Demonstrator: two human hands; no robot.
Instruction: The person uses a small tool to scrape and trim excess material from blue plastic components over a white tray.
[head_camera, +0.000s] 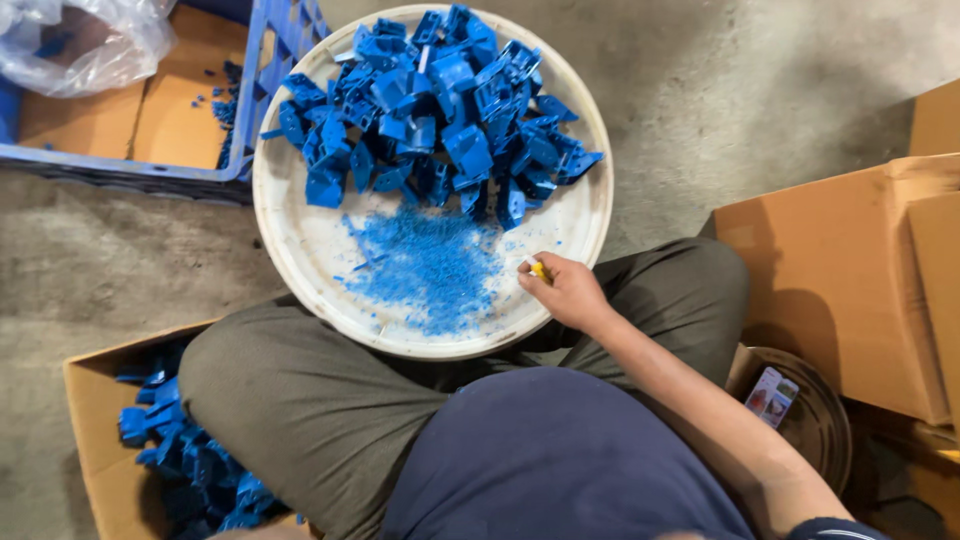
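A round white tray (285, 230) rests on my lap and the floor. A heap of blue plastic parts (440, 110) fills its far half. A patch of blue shavings (430, 265) lies in its near half. My right hand (566, 292) rests on the tray's near right rim, fingers closed around a small yellow tool (540, 269). My left hand is out of view.
A cardboard box (100, 420) at lower left holds more blue parts (190, 465). A blue crate (180, 170) lined with cardboard and a clear plastic bag (85, 40) sit at upper left. Large cardboard boxes (850, 270) stand at right, with a round dark lid (820, 420) beside my right arm.
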